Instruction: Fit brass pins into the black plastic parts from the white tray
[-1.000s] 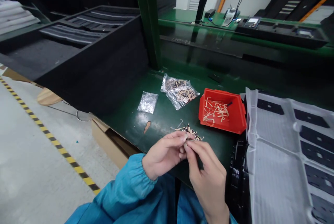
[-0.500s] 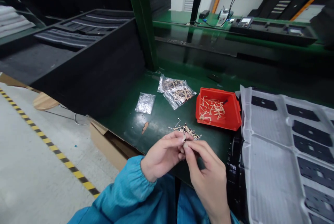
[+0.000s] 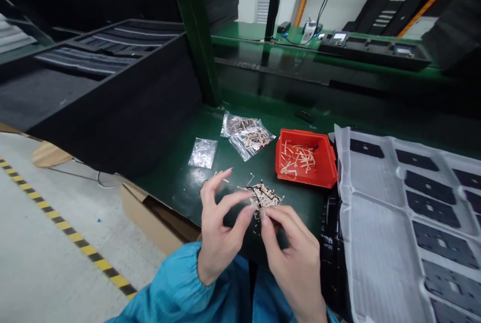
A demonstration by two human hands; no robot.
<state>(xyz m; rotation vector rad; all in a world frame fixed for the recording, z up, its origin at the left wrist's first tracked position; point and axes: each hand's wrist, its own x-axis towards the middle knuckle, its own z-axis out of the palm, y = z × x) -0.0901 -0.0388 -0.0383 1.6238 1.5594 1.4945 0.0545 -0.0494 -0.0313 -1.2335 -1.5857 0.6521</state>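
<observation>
Green desk [image 3: 173, 177] across the middle, dark and glossy. At right, white sheet [image 3: 376, 243] under rows of flat dark plates [image 3: 432, 185]. Left of those, red bin [image 3: 325, 162] with pale strips [image 3: 300, 158] loose inside. Left hand [image 3: 221, 227] with thumb and forefinger nearly together, other fingers spread upward; cannot tell about any grip there. Right hand [image 3: 291, 248] narrow, pinched, apparently holding the near end of a thin dark strip [image 3: 257, 195]. Farther back, clear bags [image 3: 251, 140]; just beyond the fingertips, heap of small pieces [image 3: 271, 195]. Smallest, that strip, between both hands, in front of the heap. Probably very light, bendy, easily kinked; best taken by one end, in a gentle fingertip pinch. Too small to judge for slipperiness.
</observation>
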